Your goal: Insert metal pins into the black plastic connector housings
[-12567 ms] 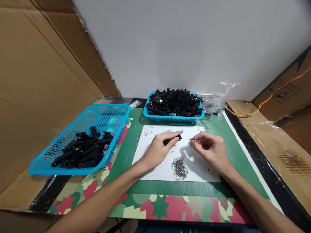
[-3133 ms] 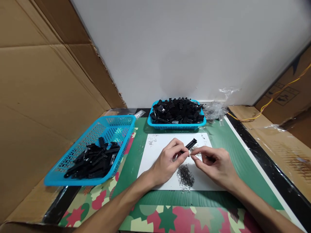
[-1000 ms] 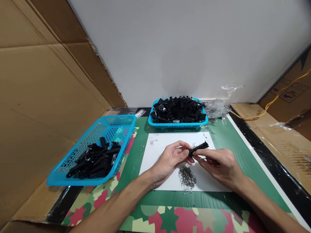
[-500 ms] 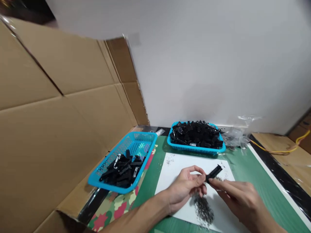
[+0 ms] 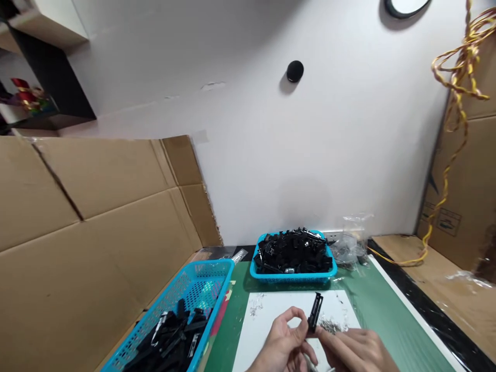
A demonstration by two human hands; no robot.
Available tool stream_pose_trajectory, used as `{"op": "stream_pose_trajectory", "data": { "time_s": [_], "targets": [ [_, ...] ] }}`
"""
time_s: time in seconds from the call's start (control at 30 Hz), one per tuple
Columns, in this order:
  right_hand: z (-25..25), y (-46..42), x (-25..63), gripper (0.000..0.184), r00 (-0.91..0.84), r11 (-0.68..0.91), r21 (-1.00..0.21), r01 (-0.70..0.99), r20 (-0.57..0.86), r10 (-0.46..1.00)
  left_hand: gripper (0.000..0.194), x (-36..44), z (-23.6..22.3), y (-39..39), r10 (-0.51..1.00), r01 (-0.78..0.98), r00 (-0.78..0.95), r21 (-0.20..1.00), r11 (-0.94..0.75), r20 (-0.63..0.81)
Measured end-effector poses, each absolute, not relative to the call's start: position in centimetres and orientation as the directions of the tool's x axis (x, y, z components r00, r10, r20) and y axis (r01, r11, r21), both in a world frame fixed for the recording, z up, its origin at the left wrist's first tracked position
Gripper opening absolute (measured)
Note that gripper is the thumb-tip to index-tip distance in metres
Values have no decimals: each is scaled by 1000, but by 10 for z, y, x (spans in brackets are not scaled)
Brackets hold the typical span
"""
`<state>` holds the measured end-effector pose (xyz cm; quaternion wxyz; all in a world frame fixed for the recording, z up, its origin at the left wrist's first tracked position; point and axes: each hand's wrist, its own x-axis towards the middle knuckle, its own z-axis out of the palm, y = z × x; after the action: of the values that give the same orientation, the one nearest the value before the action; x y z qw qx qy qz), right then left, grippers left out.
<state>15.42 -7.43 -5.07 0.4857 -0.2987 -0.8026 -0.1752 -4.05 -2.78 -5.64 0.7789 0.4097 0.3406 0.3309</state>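
At the bottom of the view my left hand (image 5: pixel 282 343) and my right hand (image 5: pixel 354 351) meet over a white sheet (image 5: pixel 267 315). Together they pinch a narrow black plastic piece (image 5: pixel 315 312), which stands nearly upright between the fingertips. Both hands are closed on its lower end. A small scatter of tiny metal parts (image 5: pixel 331 325) lies on the sheet just right of the piece. The lower parts of both hands are cut off by the frame edge.
A blue basket (image 5: pixel 292 276) heaped with black pieces stands behind the sheet. A second blue basket (image 5: pixel 201 281) at the left holds fewer black pieces. Cardboard walls (image 5: pixel 96 248) close in the left and right. Clear plastic bags (image 5: pixel 351 245) and yellow cable (image 5: pixel 445 170) lie right.
The view has tilted sharply upward, so the wall fills most of it. The black piece has swung from slanting to nearly upright in both hands.
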Motion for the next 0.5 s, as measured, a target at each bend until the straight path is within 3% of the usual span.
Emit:
{"op": "stream_pose_trajectory", "data": {
  "time_s": [0.17,0.33,0.5],
  "targets": [
    [-54,-77,152,29,-305,731,-127,671,851,427,54,-37,-39,-39,848,-238,455,881,409,-271],
    [-41,-85,169,19,-246,670,-355,652,737,629,47,-31,-21,-43,858,-233,449,895,381,-248],
    [-21,-82,192,18,-158,394,-680,619,383,910,32,-30,-17,-31,890,-255,407,911,325,-204]
  ]
}}
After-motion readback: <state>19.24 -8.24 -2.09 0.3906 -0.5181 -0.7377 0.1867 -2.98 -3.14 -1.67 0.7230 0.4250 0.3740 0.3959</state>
